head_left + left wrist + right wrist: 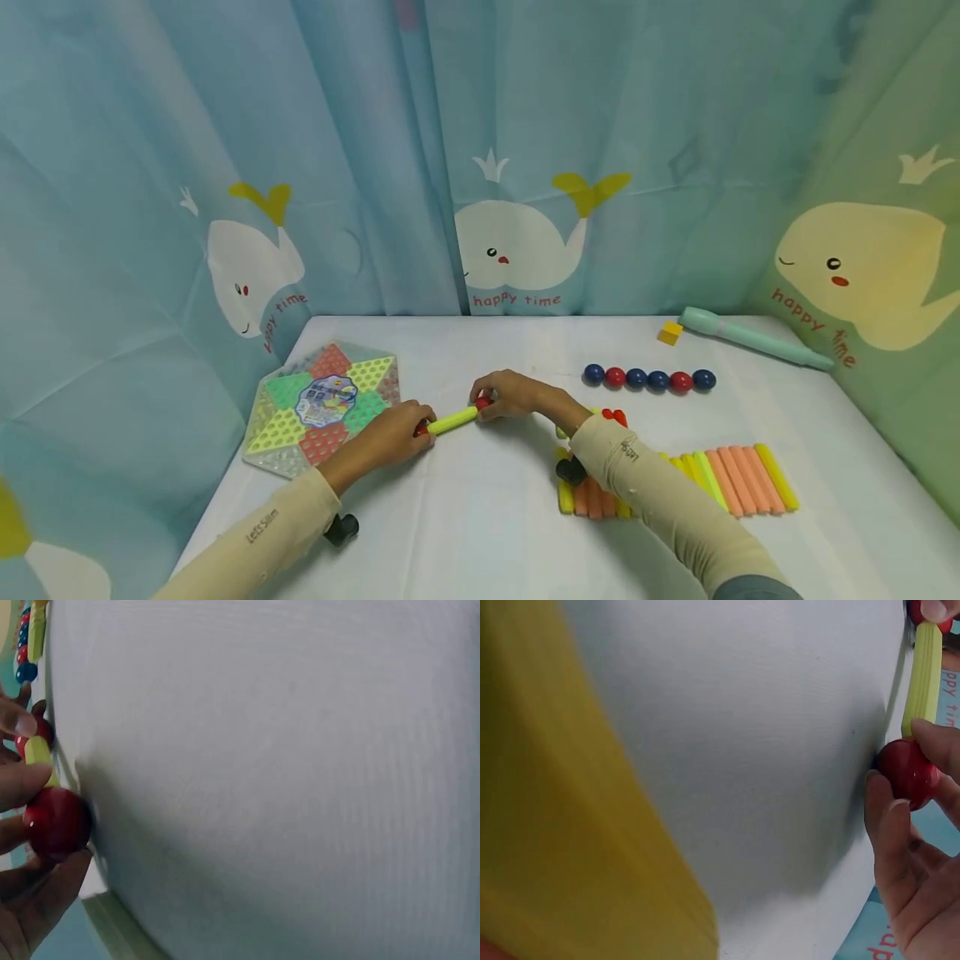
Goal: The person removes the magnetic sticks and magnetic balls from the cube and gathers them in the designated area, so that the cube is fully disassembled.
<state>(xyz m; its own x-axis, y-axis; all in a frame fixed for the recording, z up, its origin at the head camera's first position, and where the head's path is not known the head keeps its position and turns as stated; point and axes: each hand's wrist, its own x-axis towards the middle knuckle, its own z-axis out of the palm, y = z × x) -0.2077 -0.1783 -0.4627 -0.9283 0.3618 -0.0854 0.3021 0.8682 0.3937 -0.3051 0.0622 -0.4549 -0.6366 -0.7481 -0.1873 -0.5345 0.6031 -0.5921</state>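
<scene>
A yellow-green ridged stick [453, 420] lies between my two hands, with a red ball at each end. My left hand [393, 435] grips the left red ball [58, 825], fingers and thumb around it where it meets the stick. At the other end, my right hand [516, 394] holds the second red ball [907, 772] between thumb and fingertips. Both balls are close over the white tabletop. In the head view the fingers cover most of each ball.
A Chinese checkers board [281, 433] lies at the left. Blue and red balls [636, 380] form a row at the right, behind a row of orange and yellow sticks [738, 479] partly hidden by my right sleeve. Farther back are a yellow block [670, 333] and a mint-green rod [753, 337].
</scene>
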